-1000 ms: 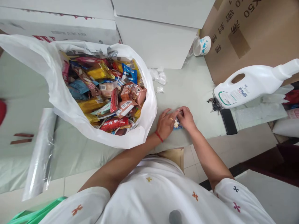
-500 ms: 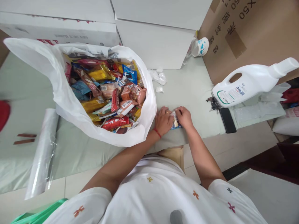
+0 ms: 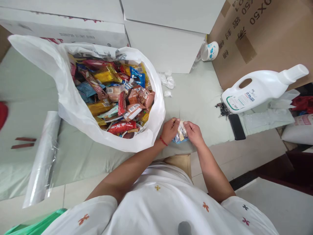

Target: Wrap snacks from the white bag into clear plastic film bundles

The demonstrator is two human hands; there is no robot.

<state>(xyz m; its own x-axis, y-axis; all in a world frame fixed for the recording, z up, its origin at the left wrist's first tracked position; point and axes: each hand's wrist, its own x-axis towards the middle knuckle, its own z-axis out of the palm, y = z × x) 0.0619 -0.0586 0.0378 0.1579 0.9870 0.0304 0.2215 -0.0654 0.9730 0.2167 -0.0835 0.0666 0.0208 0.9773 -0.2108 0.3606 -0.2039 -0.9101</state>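
Note:
Near the table's front edge, a small clear plastic packet (image 3: 181,133) with pale and blue contents lies between my hands. My left hand (image 3: 170,130), with a red string on its wrist, pinches the packet's upper left side. My right hand (image 3: 194,132) is closed on the upper right side, thumb and finger pressed together. What exactly is inside the packet is too small to tell. Left of my hands, a large white plastic bag (image 3: 156,125) stands with its mouth spread, full of wrapped snacks (image 3: 117,94) in red, yellow, blue and brown.
Small clear plastic bundles (image 3: 168,81) lie beyond my hands. To the right are a white detergent bottle (image 3: 254,88), keys (image 3: 223,109), a black phone (image 3: 237,126) and a paper cup (image 3: 210,51). A plastic film roll (image 3: 44,156) lies left; white boxes (image 3: 161,45) and a cardboard box (image 3: 269,39) stand behind.
My left hand has gone from lying flattened over the packet to pinching its edge. The packet now shows more between my hands. The head view has shifted slightly.

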